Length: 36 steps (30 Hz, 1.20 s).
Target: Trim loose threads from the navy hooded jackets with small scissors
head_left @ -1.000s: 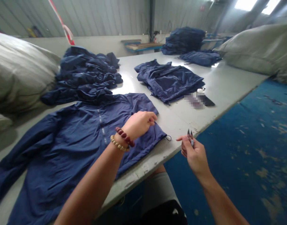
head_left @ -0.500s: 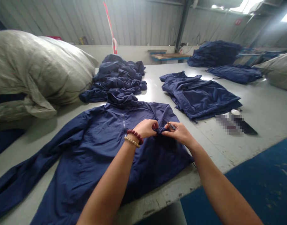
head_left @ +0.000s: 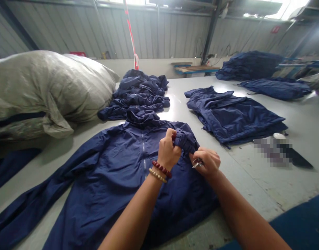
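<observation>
A navy zip-front jacket (head_left: pixel 112 180) lies spread over the table, its collar at the far end and one sleeve stretched out to the left. My left hand (head_left: pixel 168 150), with two beaded bracelets at the wrist, is closed on the gathered end of the other sleeve (head_left: pixel 186 139). Lower and to the right, my right hand (head_left: pixel 208 161) pinches the same sleeve. Small metal snips (head_left: pixel 197 164) are tucked in the right hand, their tip poking out toward the left; the rest is hidden by the fingers.
Bulging pale sacks (head_left: pixel 78 86) crowd the left side. Crumpled navy garments (head_left: pixel 141 90) lie behind the jacket, and folded ones (head_left: pixel 235 118) to its right. Near these are a white round object (head_left: pixel 279 136) and a dark flat item (head_left: pixel 299 158). A tall garment pile (head_left: pixel 249 66) stands far right.
Both hands have lifted the sleeve end and turned it, bunching more fabric between them. The snips now point left from the right hand. The whole view has shifted slightly.
</observation>
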Each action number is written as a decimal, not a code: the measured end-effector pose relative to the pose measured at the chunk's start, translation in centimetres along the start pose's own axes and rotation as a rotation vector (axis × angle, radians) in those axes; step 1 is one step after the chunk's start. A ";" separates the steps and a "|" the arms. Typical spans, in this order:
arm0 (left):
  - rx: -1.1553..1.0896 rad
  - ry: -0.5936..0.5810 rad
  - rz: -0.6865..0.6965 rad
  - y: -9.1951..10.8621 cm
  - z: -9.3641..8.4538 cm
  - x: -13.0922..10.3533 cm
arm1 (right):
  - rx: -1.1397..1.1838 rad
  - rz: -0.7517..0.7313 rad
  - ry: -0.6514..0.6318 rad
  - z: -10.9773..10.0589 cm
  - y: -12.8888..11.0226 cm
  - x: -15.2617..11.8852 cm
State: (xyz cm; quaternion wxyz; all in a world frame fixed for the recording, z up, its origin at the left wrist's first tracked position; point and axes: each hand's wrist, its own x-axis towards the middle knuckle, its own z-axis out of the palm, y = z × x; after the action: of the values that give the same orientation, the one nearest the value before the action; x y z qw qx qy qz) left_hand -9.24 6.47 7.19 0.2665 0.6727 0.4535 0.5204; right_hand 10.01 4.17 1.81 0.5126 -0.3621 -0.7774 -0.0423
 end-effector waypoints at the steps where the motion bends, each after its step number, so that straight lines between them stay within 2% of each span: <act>1: -0.066 -0.026 -0.021 0.0 0.2 0.0 | 0.003 0.027 0.001 0.0 0.0 -0.3; 3: -0.182 -0.057 -0.069 0.1 0.5 0.1 | -0.034 0.107 0.026 -0.1 0.0 -0.7; 7: -0.301 -0.040 -0.107 0.4 0.5 0.5 | -0.115 0.216 0.092 -0.3 -0.6 -0.6; 10: -0.357 -0.035 -0.101 0.6 0.5 0.7 | -0.074 0.180 0.023 -0.6 -1.1 -0.1; 15: -0.488 -0.124 -0.121 0.6 0.8 1.1 | 0.038 0.119 -0.165 -0.9 -1.5 0.2; 17: -0.508 -0.129 -0.129 0.6 0.8 1.3 | 0.003 0.129 -0.181 -0.8 -1.4 0.2; 20: -0.479 -0.109 -0.129 0.7 0.7 1.4 | -0.127 0.177 -0.129 -0.6 -1.1 0.4; 24: -0.460 -0.117 -0.197 0.9 0.9 1.3 | -0.224 0.234 -0.017 -0.9 -1.0 0.8; 27: -0.351 -0.102 -0.202 1.1 1.2 1.1 | -0.187 0.332 0.130 -1.7 -1.1 1.4; 30: -0.120 -0.060 -0.146 1.1 1.0 0.8 | -0.096 0.487 0.239 -2.4 -1.2 2.0; 33: 0.050 -0.051 -0.108 0.9 0.6 0.6 | -0.078 0.551 0.262 -2.4 -1.2 2.5; 36: 0.069 -0.073 -0.097 0.9 0.4 0.6 | -0.033 0.592 0.272 -2.1 -1.1 2.7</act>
State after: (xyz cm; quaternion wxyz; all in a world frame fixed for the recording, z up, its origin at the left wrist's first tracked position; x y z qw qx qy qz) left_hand -8.59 6.67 8.06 0.2844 0.6772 0.4932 0.4661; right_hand 10.40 3.78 5.39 0.5957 -0.5718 -0.5620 0.0480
